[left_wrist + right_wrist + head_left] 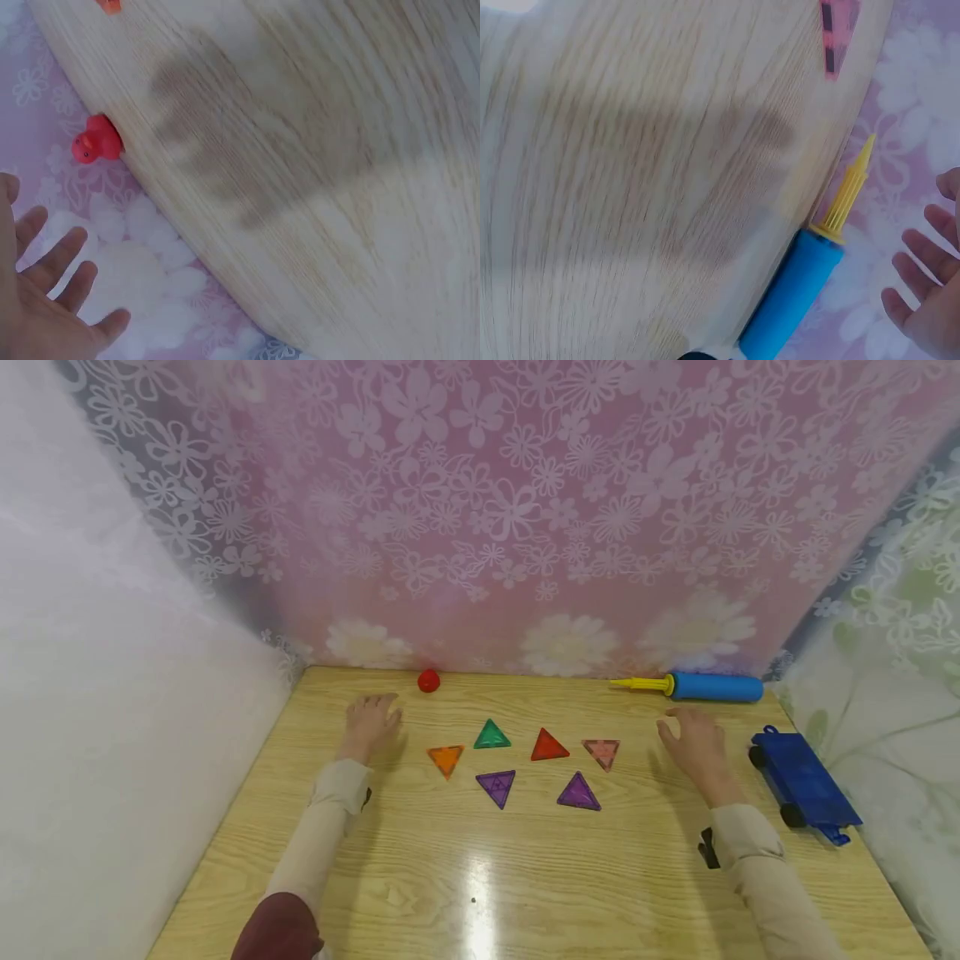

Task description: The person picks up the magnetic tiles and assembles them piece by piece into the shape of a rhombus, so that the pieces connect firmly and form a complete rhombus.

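Observation:
My left hand [369, 727] hovers over the left part of the table, its fingers relaxed and holding nothing. A small red rubber duck [99, 140] stands near the back edge, beyond that hand. On the right, my right hand [696, 747] is likewise bare with loose fingers, nearest to a blue and yellow balloon pump [712, 687]. Between the hands lie triangular tiles: green [491, 736], orange [446, 761], red [549, 746], pink [602, 752] and two purple ones, one left [497, 787] and one right [579, 792]. Neither hand touches a tile.
A blue toy cart [806, 781] with black wheels lies at the table's right edge. The wooden table [420, 877] meets a pink flowered curtain [487, 527] at the back. A pale wall covering [112, 693] stands on the left.

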Available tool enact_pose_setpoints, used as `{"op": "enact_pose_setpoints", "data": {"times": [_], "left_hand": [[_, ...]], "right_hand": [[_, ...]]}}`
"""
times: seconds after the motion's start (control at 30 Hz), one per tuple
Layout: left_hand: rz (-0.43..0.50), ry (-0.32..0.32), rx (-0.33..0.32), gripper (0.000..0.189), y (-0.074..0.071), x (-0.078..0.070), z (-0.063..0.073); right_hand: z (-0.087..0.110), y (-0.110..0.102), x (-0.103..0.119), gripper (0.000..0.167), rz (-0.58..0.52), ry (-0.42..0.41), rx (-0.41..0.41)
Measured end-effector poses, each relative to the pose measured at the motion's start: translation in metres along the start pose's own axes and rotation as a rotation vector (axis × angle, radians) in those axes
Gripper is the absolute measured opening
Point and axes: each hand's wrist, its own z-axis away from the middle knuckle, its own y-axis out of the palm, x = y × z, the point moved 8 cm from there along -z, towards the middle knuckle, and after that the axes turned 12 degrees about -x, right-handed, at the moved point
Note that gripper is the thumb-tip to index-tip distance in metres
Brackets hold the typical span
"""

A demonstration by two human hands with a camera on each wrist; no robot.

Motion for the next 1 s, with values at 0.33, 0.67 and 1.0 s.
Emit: {"op": "enact_pose_setpoints", "data": {"times": [0.33,0.67,1.0], "left_hand": [[0.232,0.2,0.078,0.027,0.019,-0.038,0.017],[0.261,0.26,0.097,0.028,0.044,-0.054,0.04],[0.234,0.172,0.185,0.045,0.058,-0.058,0.05]], "right_hand": [[0.019,0.02,0.026,0.022,-0.181,-0.102,0.025],[0.049,0.049,0.064,0.017,-0.286,-0.168,0.046],[0.07,0.072,0.116,0.022,-0.394,-0.263,0.142]]}}
